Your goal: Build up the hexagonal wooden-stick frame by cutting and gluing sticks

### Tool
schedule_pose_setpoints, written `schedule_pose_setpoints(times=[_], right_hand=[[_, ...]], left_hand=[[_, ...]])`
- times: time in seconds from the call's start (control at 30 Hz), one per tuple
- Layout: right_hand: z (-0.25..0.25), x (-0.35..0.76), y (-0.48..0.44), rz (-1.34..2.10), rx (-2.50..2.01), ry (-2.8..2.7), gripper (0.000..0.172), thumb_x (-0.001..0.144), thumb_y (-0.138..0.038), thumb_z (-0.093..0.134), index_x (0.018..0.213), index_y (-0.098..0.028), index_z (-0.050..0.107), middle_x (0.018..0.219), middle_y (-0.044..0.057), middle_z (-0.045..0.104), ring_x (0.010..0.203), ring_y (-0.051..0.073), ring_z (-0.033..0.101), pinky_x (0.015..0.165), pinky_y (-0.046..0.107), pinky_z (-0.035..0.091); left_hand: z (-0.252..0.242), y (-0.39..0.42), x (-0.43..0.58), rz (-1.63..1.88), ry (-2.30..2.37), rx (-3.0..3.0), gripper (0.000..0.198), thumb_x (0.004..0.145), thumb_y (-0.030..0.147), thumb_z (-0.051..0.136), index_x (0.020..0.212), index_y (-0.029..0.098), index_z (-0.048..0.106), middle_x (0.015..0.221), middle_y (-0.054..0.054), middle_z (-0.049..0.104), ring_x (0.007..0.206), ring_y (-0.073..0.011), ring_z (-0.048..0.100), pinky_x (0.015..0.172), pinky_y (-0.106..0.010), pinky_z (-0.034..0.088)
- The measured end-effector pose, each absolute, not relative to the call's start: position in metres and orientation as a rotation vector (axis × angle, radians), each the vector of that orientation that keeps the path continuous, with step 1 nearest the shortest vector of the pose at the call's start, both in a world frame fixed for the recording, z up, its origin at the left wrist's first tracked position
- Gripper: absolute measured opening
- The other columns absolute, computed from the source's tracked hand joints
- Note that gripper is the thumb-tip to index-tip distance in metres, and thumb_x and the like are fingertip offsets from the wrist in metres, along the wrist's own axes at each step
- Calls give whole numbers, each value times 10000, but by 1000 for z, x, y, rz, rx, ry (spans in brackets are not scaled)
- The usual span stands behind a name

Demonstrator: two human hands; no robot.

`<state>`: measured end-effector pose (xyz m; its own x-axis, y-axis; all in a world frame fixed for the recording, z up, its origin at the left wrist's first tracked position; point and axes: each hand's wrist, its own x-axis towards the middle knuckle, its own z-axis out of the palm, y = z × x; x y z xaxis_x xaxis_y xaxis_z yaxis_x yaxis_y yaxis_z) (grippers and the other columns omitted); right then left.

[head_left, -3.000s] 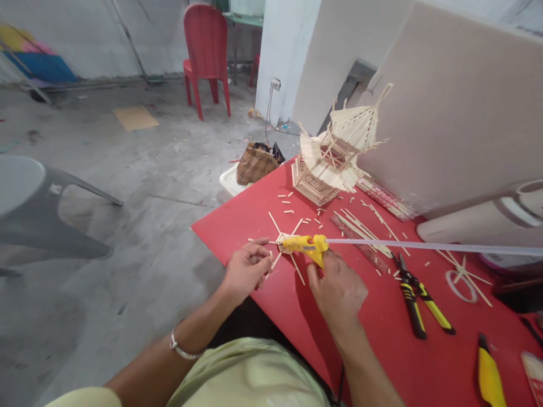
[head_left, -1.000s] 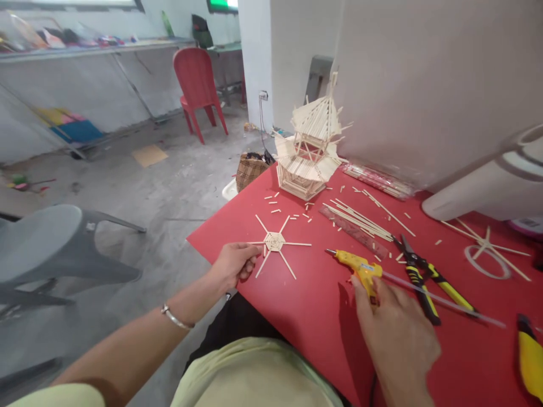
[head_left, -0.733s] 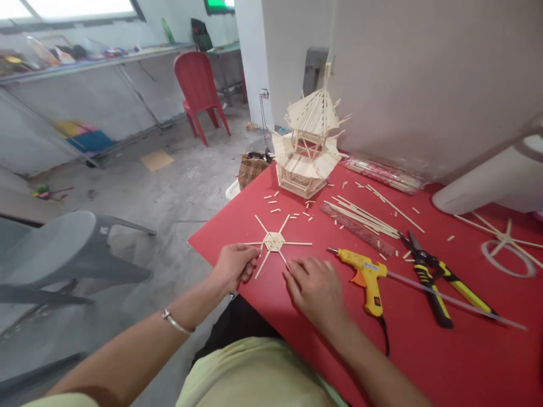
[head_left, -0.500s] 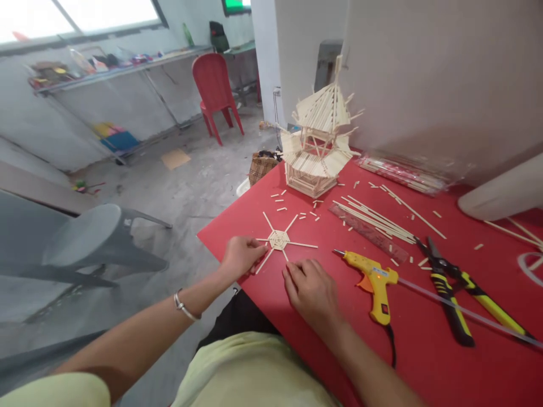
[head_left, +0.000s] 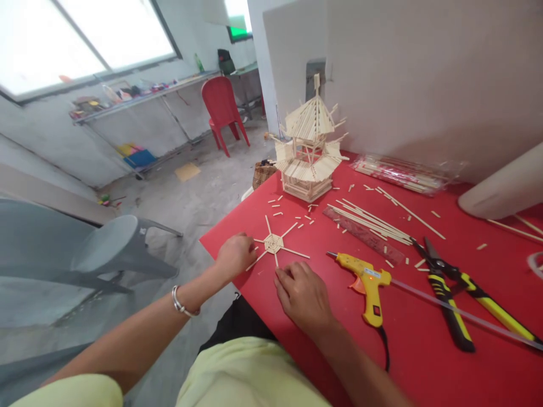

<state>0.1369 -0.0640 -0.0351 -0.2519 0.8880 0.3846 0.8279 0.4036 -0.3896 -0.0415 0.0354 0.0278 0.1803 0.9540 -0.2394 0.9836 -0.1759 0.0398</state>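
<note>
A six-spoked frame of thin wooden sticks (head_left: 274,243), with hexagon rings around its centre like a web, lies flat near the red table's left corner. My left hand (head_left: 236,255) is at its left side, fingers closed at the ends of the left spokes. My right hand (head_left: 303,294) rests on the table with fingers curled, the fingertips at the end of the lower spoke. Right of that hand, a yellow glue gun (head_left: 367,280) lies on its side, a clear glue stick (head_left: 449,311) trailing from its back.
Behind stands a stick-built pagoda model (head_left: 311,152). Long sticks (head_left: 373,220) and a clear ruler (head_left: 365,234) lie mid-table among scattered short pieces. Black-and-yellow cutters (head_left: 445,282) are at right. Packaged sticks (head_left: 403,174) lie near the wall, beside a pale cylinder (head_left: 500,183).
The stick frame has turned slightly clockwise, with both hands staying at its spokes. The camera view has tilted up a little, so the background sits lower.
</note>
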Motion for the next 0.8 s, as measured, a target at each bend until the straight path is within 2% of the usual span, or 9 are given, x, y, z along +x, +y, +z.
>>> schedule_pose_setpoints(times=[0.13,0.27,0.37,0.47,0.6,0.8], right_hand=[[-36,137,-64,137,-1446,-2112,223,930,-271,556,1096,-220,696,864,49,615,802,182,496,677,310,332],[-37,137,-64,140,-1452,-2111,220,929,-268,558,1089,-212,698,857,51,615,795,183,493,670,312,322],[-37,136,-64,152,-1451,-2110,219,923,-263,570,1092,-212,699,854,49,617,797,184,495,667,315,323],[-37,136,-63,155,-1452,-2100,209,914,-249,583,1082,-212,703,847,45,618,786,179,494,662,314,321],[-37,135,-63,167,-1477,-2085,197,909,-242,596,1074,-220,701,852,42,618,790,177,494,667,315,319],[-35,134,-63,174,-1465,-2047,181,898,-234,614,1057,-215,697,845,38,614,782,178,490,664,320,314]], left_hand=[[29,39,-43,-268,1913,2319,222,828,203,514,809,169,733,857,-118,710,776,-215,640,654,-272,400],[27,47,-50,-49,1801,2141,115,695,162,609,607,171,683,654,-55,673,661,-177,602,581,-240,368],[25,51,-53,205,1702,1634,115,656,256,672,590,163,673,527,-9,601,503,-122,518,476,-215,326],[22,50,-53,327,1661,1188,249,620,386,737,602,154,649,441,32,509,383,-74,396,374,-196,232],[15,49,-52,351,1600,983,349,553,430,804,606,152,599,419,73,455,320,-32,302,320,-180,132],[6,52,-54,394,1525,889,376,568,426,819,688,128,623,445,67,505,291,-24,308,303,-185,115]])
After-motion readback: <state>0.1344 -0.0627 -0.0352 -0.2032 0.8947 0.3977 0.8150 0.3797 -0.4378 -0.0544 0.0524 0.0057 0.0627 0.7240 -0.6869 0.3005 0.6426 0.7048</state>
